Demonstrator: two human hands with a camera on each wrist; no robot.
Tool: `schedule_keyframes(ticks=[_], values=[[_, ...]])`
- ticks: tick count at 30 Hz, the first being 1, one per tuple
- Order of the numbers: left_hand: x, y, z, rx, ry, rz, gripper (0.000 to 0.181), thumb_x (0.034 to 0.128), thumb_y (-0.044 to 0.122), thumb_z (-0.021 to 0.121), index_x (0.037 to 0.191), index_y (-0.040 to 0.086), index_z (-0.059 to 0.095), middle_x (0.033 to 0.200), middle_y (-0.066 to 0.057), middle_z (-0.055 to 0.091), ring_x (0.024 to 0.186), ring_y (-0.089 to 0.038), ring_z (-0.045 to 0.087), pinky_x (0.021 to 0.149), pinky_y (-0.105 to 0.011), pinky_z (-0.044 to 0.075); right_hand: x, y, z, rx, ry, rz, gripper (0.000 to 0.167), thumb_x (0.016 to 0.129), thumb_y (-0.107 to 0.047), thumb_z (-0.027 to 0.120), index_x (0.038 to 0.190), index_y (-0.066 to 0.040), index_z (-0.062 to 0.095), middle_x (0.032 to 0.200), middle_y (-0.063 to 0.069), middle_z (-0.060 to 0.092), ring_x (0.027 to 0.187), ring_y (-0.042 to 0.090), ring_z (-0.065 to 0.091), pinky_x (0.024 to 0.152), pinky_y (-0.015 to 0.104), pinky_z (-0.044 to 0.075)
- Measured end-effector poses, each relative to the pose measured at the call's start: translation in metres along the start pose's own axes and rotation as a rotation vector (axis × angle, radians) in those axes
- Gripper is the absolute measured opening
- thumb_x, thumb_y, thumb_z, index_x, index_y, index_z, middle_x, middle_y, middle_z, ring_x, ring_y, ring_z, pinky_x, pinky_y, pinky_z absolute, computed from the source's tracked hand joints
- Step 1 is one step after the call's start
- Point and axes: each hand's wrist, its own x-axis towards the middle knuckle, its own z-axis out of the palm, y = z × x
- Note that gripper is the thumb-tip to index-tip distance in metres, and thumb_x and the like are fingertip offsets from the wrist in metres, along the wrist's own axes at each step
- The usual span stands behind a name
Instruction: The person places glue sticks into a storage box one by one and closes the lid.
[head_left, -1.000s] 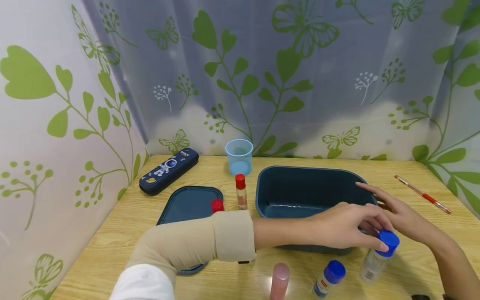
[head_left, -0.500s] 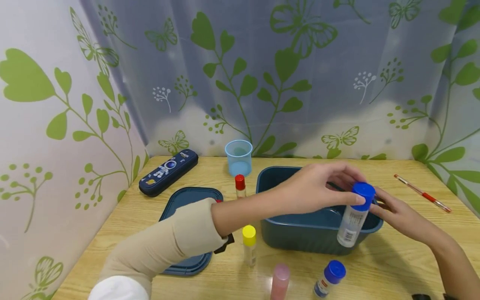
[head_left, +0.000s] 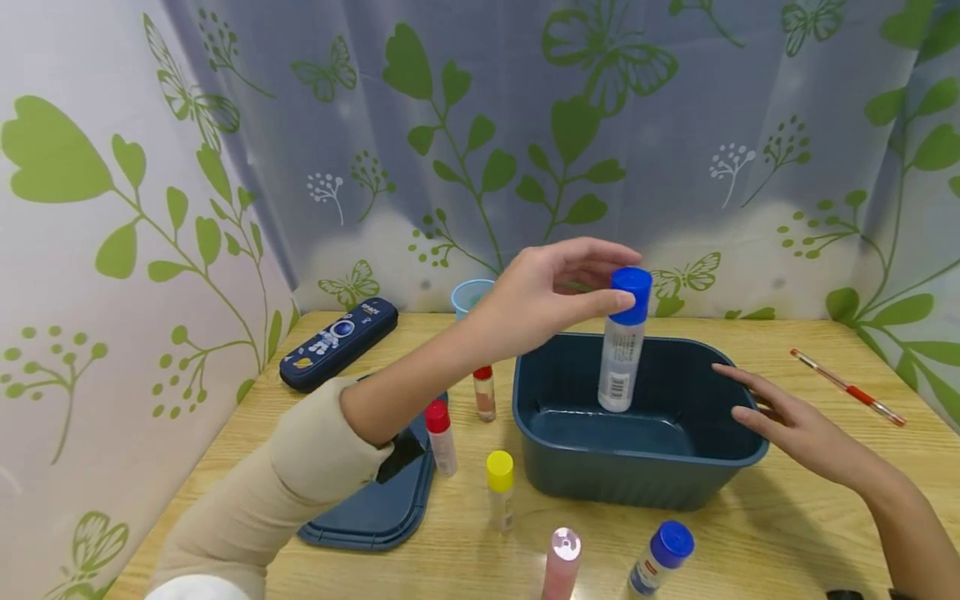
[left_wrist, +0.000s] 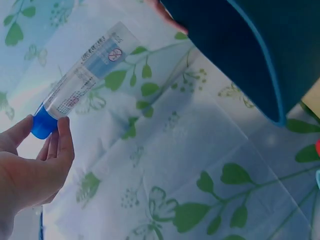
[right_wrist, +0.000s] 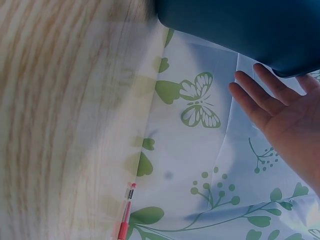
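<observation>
By its blue cap, my left hand (head_left: 536, 292) pinches a large clear glue stick (head_left: 621, 358) between thumb and fingers. In the head view the stick hangs nearly upright over the dark teal bin (head_left: 622, 485), its lower end in front of the bin's inner back wall. The left wrist view shows the printed label and barcode on the glue stick (left_wrist: 80, 77). At the bin's right end is my right hand (head_left: 798, 425), fingers extended and holding nothing. In the right wrist view some fingertips of the right hand (right_wrist: 292, 112) come close to the rim; contact is unclear.
Left of the bin stand red-capped glue sticks (head_left: 442, 442) and a yellow-capped one (head_left: 500, 492), beside a teal lid (head_left: 375, 525). A pink tube (head_left: 561, 567) and blue-capped glue stick (head_left: 660, 558) stand in front. Behind are a pencil case (head_left: 337, 343) and cup (head_left: 471, 298); a red pen (head_left: 847, 387) lies right.
My left hand has lifted the blue-capped glue stick from the table in front of the bin and carried it up and left, over the bin. The right hand has stayed at the bin's right end.
</observation>
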Motion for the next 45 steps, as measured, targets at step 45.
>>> schedule_keyframes(ticks=[45], values=[[-0.055, -0.116, 0.012, 0.031, 0.025, -0.344, 0.029, 0.0826, 0.011, 0.070, 0.110, 0.004, 0.064, 0.097, -0.005, 0.064, 0.089, -0.014, 0.060, 0.072, -0.024, 0.050, -0.001, 0.004, 0.002, 0.125, -0.020, -0.024, 0.051, 0.101, -0.008, 0.034, 0.148, -0.016, 0.016, 0.147, 0.026, 0.001, 0.126, 0.052, 0.007, 0.082, 0.006, 0.029]])
